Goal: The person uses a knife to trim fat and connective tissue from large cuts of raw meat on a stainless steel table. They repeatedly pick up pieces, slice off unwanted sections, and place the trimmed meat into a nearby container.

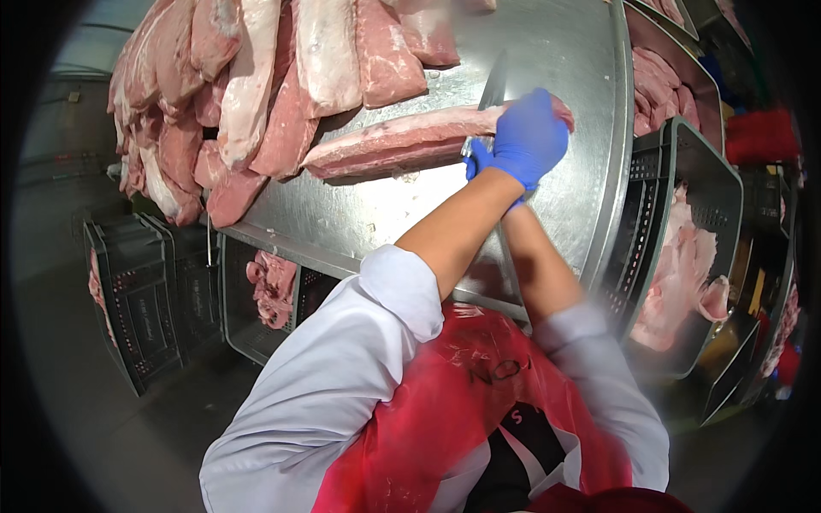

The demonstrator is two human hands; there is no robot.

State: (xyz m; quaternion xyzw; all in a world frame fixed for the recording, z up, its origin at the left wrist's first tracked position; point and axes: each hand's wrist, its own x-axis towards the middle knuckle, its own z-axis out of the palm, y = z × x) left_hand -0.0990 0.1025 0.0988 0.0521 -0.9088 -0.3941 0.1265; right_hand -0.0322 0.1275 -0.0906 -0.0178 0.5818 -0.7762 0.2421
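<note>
A long pork strip (pixel 380 145) with a pale top lies crosswise on the steel table (pixel 590 188). My left hand (pixel 532 135), in a blue glove, reaches across to the strip's right end, its fingers curled over it. My right hand (pixel 481 162), also gloved, is mostly hidden beneath my left wrist, closed around a knife at the near side of the strip. The knife's blade (pixel 494 79) shows beyond the strip, pointing away from me; its middle is hidden.
Piled pork pieces (pixel 248 85) cover the table's upper left. Grey crates (pixel 145 299) stand at lower left, one holding meat scraps (pixel 272 291). On the right are a crate (pixel 731 231) of pale trimmings (pixel 671 291) and a bin of meat (pixel 658 94) beside the table edge.
</note>
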